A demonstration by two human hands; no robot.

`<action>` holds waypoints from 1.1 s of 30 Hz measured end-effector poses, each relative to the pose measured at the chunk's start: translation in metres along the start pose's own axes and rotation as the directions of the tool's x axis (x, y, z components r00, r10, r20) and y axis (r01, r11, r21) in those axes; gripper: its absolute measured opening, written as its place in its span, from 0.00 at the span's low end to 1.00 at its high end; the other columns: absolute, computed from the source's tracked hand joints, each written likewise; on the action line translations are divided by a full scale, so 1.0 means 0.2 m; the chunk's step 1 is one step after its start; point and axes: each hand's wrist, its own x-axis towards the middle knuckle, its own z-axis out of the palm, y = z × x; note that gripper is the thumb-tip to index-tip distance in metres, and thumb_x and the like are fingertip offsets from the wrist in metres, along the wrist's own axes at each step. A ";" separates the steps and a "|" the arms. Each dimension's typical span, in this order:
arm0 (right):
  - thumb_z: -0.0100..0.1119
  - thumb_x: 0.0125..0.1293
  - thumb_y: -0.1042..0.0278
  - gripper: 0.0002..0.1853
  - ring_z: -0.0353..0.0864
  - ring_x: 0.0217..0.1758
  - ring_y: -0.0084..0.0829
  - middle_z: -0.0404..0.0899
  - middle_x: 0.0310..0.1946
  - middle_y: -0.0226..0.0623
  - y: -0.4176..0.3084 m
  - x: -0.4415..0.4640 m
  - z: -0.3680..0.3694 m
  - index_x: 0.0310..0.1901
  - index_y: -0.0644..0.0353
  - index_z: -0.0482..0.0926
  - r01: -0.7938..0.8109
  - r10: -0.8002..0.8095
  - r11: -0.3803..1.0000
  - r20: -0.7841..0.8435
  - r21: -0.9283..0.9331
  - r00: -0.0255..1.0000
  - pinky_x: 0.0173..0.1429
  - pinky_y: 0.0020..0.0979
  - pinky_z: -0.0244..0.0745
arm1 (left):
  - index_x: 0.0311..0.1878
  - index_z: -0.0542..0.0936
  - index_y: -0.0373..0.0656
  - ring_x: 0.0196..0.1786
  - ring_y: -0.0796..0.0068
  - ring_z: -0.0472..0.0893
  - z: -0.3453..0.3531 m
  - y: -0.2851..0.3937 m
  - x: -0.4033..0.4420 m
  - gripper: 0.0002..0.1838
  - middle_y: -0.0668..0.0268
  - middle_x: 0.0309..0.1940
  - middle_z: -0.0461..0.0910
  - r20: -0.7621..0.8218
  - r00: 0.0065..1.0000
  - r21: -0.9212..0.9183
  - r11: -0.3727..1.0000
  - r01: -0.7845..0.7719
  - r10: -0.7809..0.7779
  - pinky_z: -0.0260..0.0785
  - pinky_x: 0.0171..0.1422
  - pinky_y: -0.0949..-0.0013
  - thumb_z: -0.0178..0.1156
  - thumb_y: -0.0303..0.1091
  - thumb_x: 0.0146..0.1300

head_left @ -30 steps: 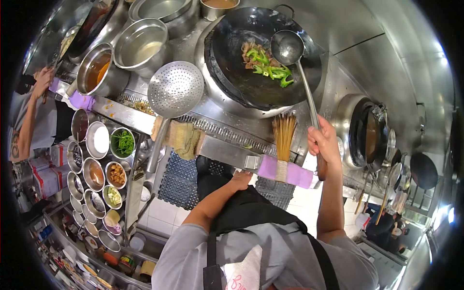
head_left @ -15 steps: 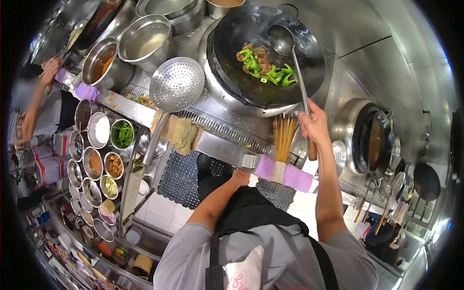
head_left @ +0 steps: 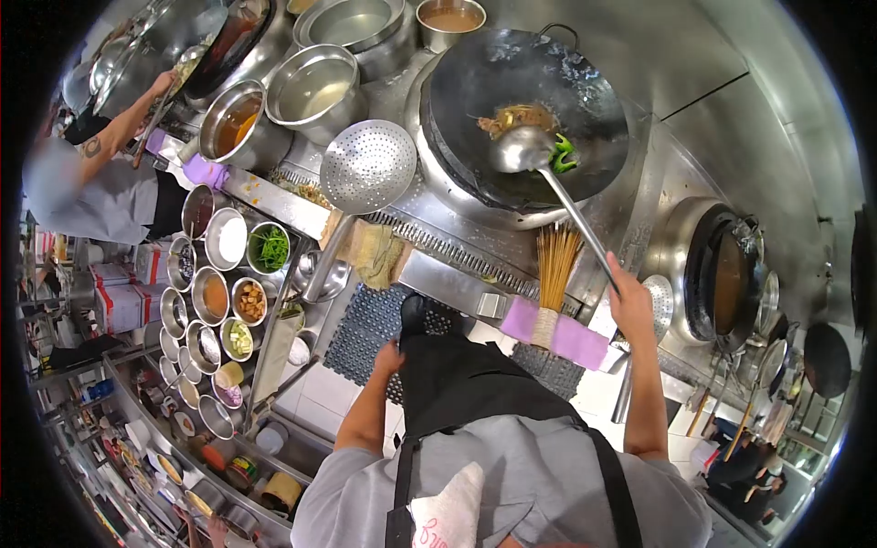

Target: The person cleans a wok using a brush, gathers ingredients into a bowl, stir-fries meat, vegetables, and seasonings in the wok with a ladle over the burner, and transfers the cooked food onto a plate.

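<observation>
At upper centre, the wok point(head_left: 493, 73) is black, the ladle point(head_left: 523, 151) silver-grey, the vegetable pieces point(head_left: 564, 155) bright green. Right of centre, the cloth point(head_left: 581, 345) is lilac; upper left of centre, the silver strainer point(head_left: 368, 167) is dotted with holes.

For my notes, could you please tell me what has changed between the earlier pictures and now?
The ladle's bowl has come nearer the person, over the food in the wok; the left hand has moved left from the counter edge. The right hand still holds the ladle; strainer and brush stayed.

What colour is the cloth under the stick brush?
The cloth is light purple, best seen in the head view.
</observation>
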 end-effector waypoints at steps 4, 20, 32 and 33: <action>0.59 0.61 0.78 0.36 0.86 0.46 0.51 0.84 0.52 0.55 -0.02 -0.19 -0.14 0.74 0.52 0.70 -0.214 0.210 0.972 0.047 0.096 0.977 0.52 0.40 0.81 | 0.60 0.80 0.37 0.54 0.49 0.85 -0.12 -0.18 -0.25 0.28 0.45 0.50 0.85 0.089 0.984 -0.094 0.982 0.164 -0.156 0.77 0.60 0.48 0.67 0.45 0.60; 0.59 0.68 0.68 0.30 0.84 0.58 0.50 0.83 0.53 0.59 -0.22 0.19 0.34 0.72 0.64 0.70 -0.333 0.497 0.752 -0.156 0.569 0.854 0.62 0.39 0.76 | 0.66 0.75 0.33 0.57 0.52 0.83 -0.38 0.35 -0.39 0.33 0.43 0.56 0.82 0.378 0.923 -0.073 0.996 -0.042 0.067 0.75 0.64 0.54 0.63 0.48 0.66; 0.64 0.63 0.69 0.32 0.88 0.46 0.48 0.85 0.40 0.55 -0.12 0.76 0.26 0.69 0.65 0.72 -0.350 0.426 0.672 0.046 0.652 0.903 0.54 0.40 0.78 | 0.74 0.67 0.40 0.76 0.40 0.64 0.23 1.28 0.14 0.31 0.42 0.72 0.67 0.515 0.656 0.323 0.584 -0.745 0.552 0.55 0.80 0.42 0.51 0.34 0.67; 0.64 0.63 0.69 0.33 0.88 0.46 0.47 0.86 0.40 0.54 -0.17 0.74 0.19 0.70 0.65 0.71 -0.425 0.408 0.610 0.195 0.669 0.892 0.54 0.40 0.78 | 0.76 0.64 0.40 0.79 0.41 0.59 0.32 1.20 0.19 0.32 0.42 0.75 0.63 0.390 0.664 0.342 0.569 -0.748 0.638 0.50 0.82 0.40 0.50 0.34 0.68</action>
